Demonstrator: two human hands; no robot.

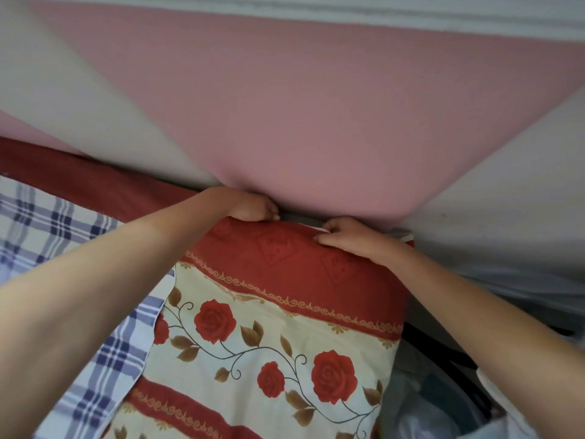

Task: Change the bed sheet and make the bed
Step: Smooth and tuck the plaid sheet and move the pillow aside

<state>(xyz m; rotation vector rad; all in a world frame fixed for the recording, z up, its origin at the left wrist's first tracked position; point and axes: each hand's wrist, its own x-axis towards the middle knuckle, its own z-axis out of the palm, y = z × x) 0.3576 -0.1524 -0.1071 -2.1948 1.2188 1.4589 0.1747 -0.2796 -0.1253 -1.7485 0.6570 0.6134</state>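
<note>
Pink-and-grey wall (300, 106); blue checked sheet (47, 236) under rose-print bedding (269, 327), far edge gripped in curled fingers of left hand (253, 208) and right hand (348, 239).

1. The rose-print pillow (269, 327) is covered in cloth: matt and smooth, pulled fairly taut, its pattern printed flat on the weave.
2. The plaid sheet (41, 223) is thin cloth, matt and lightly creased.
3. The dark red cloth (95, 182) along the wall is plain, matt and soft-looking.
4. The wall (300, 106) is painted, matt, with a fine even grain and no gloss.
</note>
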